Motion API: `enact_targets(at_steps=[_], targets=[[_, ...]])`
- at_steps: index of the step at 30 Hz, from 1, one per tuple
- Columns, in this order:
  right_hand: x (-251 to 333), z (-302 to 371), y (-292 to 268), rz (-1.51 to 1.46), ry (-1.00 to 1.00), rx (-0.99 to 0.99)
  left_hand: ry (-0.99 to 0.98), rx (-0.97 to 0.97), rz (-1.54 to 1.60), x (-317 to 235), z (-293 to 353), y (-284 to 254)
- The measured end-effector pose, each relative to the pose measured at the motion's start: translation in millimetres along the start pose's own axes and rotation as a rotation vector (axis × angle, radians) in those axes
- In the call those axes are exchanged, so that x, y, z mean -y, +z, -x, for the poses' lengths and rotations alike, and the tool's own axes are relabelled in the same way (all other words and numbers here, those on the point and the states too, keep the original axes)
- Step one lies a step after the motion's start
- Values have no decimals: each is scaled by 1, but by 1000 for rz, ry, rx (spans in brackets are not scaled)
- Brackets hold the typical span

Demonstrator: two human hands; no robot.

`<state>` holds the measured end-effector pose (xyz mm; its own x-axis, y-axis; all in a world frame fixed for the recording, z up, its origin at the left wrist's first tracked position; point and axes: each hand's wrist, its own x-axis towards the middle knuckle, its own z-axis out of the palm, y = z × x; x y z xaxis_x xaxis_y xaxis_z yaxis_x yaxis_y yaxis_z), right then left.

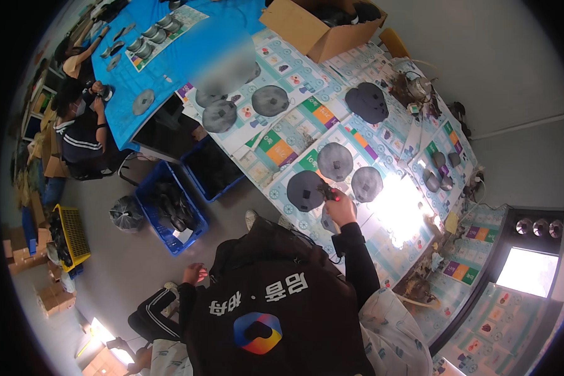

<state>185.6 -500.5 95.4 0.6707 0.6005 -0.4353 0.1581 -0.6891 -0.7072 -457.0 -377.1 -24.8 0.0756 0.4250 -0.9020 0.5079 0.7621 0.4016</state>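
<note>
A cardboard box (299,31) stands at the far end of the table (257,178), its flaps open and dark items showing inside. On the grey floor (122,250), one blue crate (145,219) holds a heap of dark pieces with a white paper on top; a second blue crate (237,183) sits close beside it, its contents too dark to tell. A tied dark bag (126,213) lies near them, and a yellow basket (75,233) farther left also contains dark things.

Printed sheets cover the table, with bright light falling on its right side. Grey round pieces (335,161) lie about on it, and a darker stack (363,103) rests farther back. At a blue-covered table (128,84), a co-worker (78,141) sits with both hands raised.

The right hand (340,208) has its fingers closed around a red-and-black tool (328,192), whose tip is over the edge of a dark round piece (299,183); whether they touch is unclear. The left hand (195,274) is away from the table, fingers loosely curled; I cannot tell whether they hold anything.
</note>
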Motion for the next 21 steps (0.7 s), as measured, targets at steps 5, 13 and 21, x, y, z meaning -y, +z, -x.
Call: enact_targets(at_steps=[5, 13, 21], targets=[[12, 0, 12, 82, -85, -8, -2, 39, 8, 21, -2, -12], [32, 6, 8, 35, -40, -57, 273, 76, -291, 38, -11, -21], [50, 14, 4, 94, -90, -4, 41, 63, -5, 17, -19, -14]])
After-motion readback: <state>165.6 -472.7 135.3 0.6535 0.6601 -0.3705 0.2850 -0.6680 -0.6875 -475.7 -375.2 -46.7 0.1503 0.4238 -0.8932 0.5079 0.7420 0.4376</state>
